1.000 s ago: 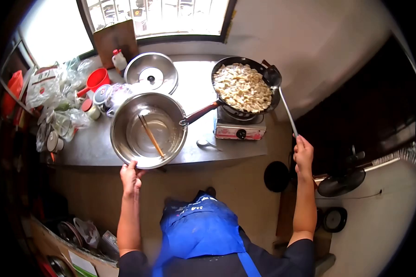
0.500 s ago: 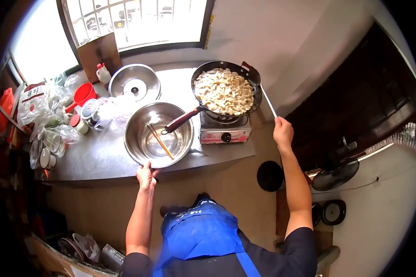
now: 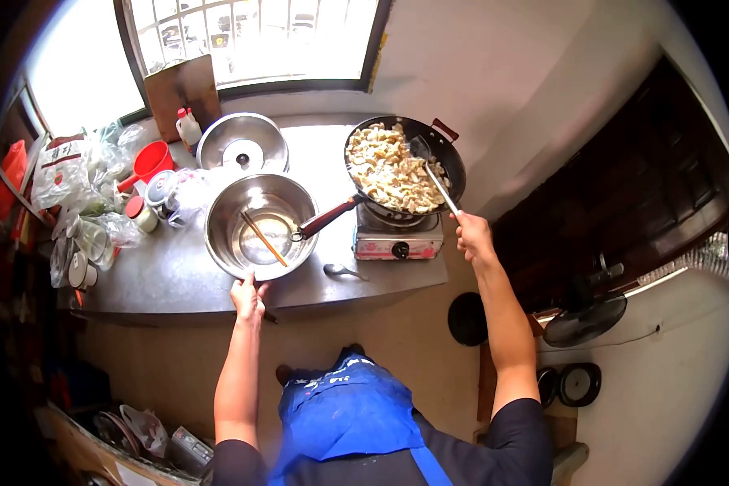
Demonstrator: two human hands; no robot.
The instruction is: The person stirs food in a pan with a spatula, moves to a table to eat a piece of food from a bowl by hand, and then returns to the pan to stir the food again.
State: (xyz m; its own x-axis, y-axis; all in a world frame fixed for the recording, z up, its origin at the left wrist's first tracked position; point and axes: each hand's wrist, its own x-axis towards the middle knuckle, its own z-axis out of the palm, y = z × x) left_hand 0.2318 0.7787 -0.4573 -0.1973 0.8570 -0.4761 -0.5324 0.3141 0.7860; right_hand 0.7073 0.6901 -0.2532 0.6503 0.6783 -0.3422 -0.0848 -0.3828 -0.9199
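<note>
Standing over the steel counter [image 3: 170, 279], the person has both arms out. The bowl [image 3: 235, 243], wide and shiny, sits near the counter's six o'clock edge, and the left hand [image 3: 249, 298] is closed on its near rim at six o'clock, thumb over the lip. I'd judge it light and stiff but slick. The thin rim is the only real place to take it, and the chopsticks [image 3: 261, 237] lying loose inside would likely roll if it tips. At two o'clock from the bowl the black wok [image 3: 454, 162] rests on a small stove [image 3: 397, 239], full of pale food [image 3: 381, 174] and probably heavy, its red handle pointing to seven o'clock over the bowl's rim. The right hand [image 3: 471, 235] is wrapped tight around the end of the spatula [image 3: 437, 185], whose blade lies in the wok at its three o'clock side. That long metal shaft looks rigid, and the far end is the sensible hold, clear of the heat. A lid [image 3: 243, 146] lies at twelve o'clock from the bowl, and a spoon [image 3: 344, 271] at four.
</note>
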